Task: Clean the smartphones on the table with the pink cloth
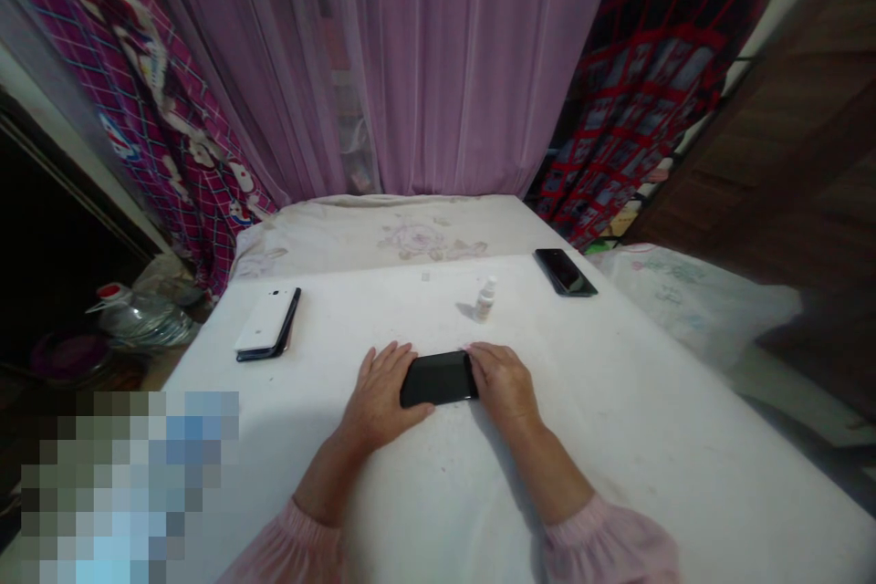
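A black smartphone lies sideways on the white-covered table, its dark screen facing up. My left hand holds its left end, with the fingers along the far side and the thumb at the near edge. Around the right end, my right hand has its fingers curled; their tips are partly hidden. Just beyond the phone stands a small white spray bottle, upright and apart from both hands.
Toward the left edge, a white-backed phone lies on a dark one. Another stack of dark phones sits at the far right. Purple curtains hang behind the table. A large clear water bottle stands beyond the left edge.
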`<state>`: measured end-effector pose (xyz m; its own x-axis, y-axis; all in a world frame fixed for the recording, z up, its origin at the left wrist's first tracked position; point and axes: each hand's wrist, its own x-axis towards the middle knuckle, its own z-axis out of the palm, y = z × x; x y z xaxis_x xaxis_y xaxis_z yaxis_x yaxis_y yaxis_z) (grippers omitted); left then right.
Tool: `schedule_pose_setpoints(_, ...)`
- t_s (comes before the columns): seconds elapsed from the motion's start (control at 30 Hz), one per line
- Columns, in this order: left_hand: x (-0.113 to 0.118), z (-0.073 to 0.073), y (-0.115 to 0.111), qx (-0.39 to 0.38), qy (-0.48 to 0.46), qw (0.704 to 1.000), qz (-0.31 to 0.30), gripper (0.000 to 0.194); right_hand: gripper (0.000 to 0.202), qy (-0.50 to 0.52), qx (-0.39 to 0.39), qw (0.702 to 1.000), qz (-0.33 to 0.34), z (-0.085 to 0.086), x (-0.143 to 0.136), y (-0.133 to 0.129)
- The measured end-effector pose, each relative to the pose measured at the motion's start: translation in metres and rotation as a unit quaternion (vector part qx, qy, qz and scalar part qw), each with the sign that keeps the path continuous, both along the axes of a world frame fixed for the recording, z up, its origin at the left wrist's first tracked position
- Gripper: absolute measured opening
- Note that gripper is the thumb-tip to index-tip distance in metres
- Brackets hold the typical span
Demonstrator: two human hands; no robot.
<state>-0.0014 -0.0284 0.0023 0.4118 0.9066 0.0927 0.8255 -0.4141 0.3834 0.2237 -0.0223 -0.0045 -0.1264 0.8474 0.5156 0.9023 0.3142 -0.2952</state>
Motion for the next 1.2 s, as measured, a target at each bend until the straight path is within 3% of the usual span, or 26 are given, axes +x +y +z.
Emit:
schedule_pose_setpoints(0.13,0.0,0.0,0.0,-0.002,0.0,1.0,-0.002,0.07,0.027,-0.013,0.002,1.0,-0.01,0.0,0.0,-0.002)
schedule_pose_setpoints(0.37,0.001,0.003,0.001,-0.001,0.015,1.0,0.002,0.07,0.026,-0.012,0.012,0.998,0.065,0.001,-0.029,-0.008)
schedule_pose_setpoints(0.63,-0.001,-0.002,0.003,-0.004,0.018,1.0,0.001,0.073,0.028,0.014,-0.013,0.999,-0.035,0.003,0.01,-0.005)
schedule_pose_setpoints(0.93,-0.001,-0.003,0.002,0.017,0.018,1.0,-0.004,0.069,0.023,-0.008,-0.002,0.999,0.047,0.002,-0.02,-0.005)
schedule_pose_setpoints(1.2,-0.001,-0.002,0.003,0.01,0.025,1.0,-0.004,0.07,0.026,0.01,-0.01,0.999,-0.041,0.003,0.014,-0.003)
